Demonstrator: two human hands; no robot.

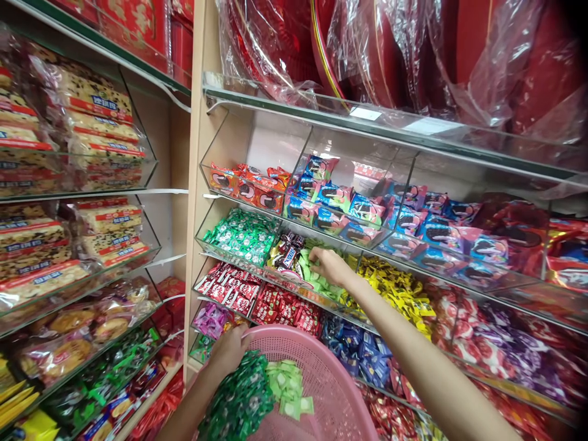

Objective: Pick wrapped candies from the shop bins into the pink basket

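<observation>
two hands are at work in front of a wall of clear sweet bins. the right hand reaches up from the lower right of the frame into a bin just left of centre and lies on a pile of pale green sweets, fingers bent down into them; whether any are pinched between the fingers cannot be told. the left hand, at lower centre, is clenched over the far rim of a pink basket that fills the bottom middle of the frame. inside the basket, a heap of dark green wrapped sweets lies on the left, touching a smaller cluster of pale green pieces beside it. in the same bin as the right hand, just left of it, are brown chocolate bars. the next bin to the left holds more dark green candies, and the bin to the right holds yellow sweets. one row up sit blue biscuit packs; one row down, red wafer packs. red trays in plastic wrap stand along the top shelf.
</observation>
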